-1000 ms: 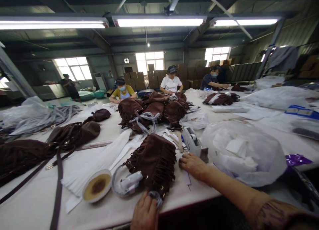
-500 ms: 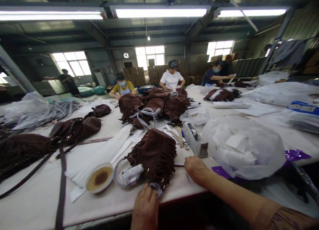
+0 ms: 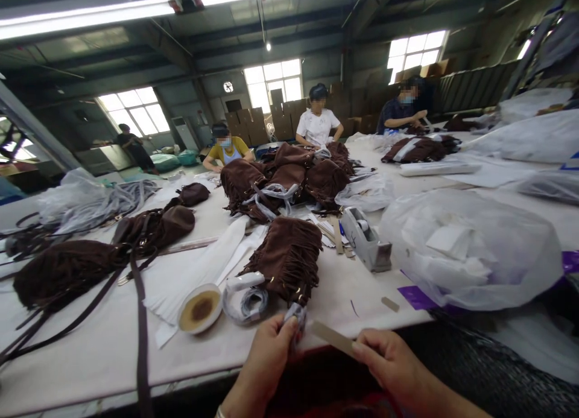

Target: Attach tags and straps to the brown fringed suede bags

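Observation:
My left hand pinches a bit of plastic-wrapped strap at the near end of a dark brown fringed bag. The bag lies on the white-covered table, its fringe hanging towards the right. In my right hand is a flat grey-brown strip, gripped at one end between thumb and fingers. The strip's far end points left, close to the wrapped strap. A coiled, plastic-wrapped strap rests just left of the bag.
A bowl of yellowish-brown stuff stands at left by white paper sheets. Right of the bag are a tape dispenser and a large clear plastic sack. More brown bags are heaped behind. Several co-workers sit or stand beyond.
My right hand has left the tabletop near the tape dispenser and now holds the grey-brown strip at the table's edge. My left hand has lifted the wrapped strap slightly. The view has tilted.

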The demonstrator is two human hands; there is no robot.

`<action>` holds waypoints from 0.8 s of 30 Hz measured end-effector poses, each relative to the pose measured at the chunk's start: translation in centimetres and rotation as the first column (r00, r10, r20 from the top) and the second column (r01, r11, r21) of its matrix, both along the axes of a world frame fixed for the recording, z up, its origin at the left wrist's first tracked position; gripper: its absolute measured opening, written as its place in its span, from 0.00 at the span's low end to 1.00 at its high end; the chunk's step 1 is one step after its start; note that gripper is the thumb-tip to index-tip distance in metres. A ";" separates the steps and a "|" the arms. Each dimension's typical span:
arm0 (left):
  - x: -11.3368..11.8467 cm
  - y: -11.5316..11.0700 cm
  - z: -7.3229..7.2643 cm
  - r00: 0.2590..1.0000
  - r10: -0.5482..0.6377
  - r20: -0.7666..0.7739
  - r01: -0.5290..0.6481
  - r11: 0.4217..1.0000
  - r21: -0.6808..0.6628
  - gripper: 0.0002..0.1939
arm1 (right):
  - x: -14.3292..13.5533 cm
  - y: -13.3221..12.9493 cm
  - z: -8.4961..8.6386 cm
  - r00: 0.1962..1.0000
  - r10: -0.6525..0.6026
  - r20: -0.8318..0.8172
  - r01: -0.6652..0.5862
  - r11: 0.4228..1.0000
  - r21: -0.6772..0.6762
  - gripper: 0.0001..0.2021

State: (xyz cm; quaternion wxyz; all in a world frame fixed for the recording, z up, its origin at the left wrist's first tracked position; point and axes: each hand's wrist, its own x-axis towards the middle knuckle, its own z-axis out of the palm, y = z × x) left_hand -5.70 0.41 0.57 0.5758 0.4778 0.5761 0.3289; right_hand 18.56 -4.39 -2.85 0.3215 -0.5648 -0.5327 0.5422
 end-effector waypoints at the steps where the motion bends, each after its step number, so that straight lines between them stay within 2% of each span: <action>1: 0.2 0.1 0.2 0.993 0.029 0.110 -0.019 0.995 -0.095 0.22 | -0.5 -0.3 -0.1 0.999 -0.018 -0.038 0.017 1.000 -0.023 0.23; 4: 0.8 0.0 0.2 0.945 0.111 0.307 -0.037 0.971 -0.238 0.25 | -1.8 -0.4 -0.2 0.992 -0.066 -0.109 0.055 0.993 -0.102 0.24; 6: 1.0 -0.2 0.1 0.922 0.144 0.359 -0.044 0.961 -0.272 0.25 | -2.3 -0.3 -0.2 0.993 -0.063 -0.102 0.051 0.992 -0.119 0.23; 8: 1.1 -0.5 0.0 0.913 0.164 0.373 -0.055 0.956 -0.287 0.25 | -2.6 -0.2 -0.1 0.997 -0.058 -0.042 0.055 0.996 -0.069 0.22; 11: 1.1 -0.9 -0.1 0.920 0.179 0.348 -0.081 0.957 -0.278 0.26 | -2.9 -0.1 -0.4 0.995 -0.080 0.058 0.079 0.997 0.015 0.19; 16: 1.3 -1.2 0.1 0.950 0.174 0.258 -0.118 0.968 -0.220 0.27 | -3.3 0.1 -1.0 0.994 -0.050 0.093 0.047 0.998 0.034 0.18; 21: 1.6 -1.2 0.0 0.969 0.171 0.175 -0.144 0.977 -0.160 0.29 | -3.5 -0.1 -1.2 0.995 -0.100 -0.019 0.099 0.995 -0.023 0.19; 24: 1.8 -1.2 -0.4 0.977 0.179 0.112 -0.166 0.979 -0.116 0.30 | -3.9 -0.4 -1.7 0.981 -0.068 -0.184 0.045 0.991 -0.126 0.22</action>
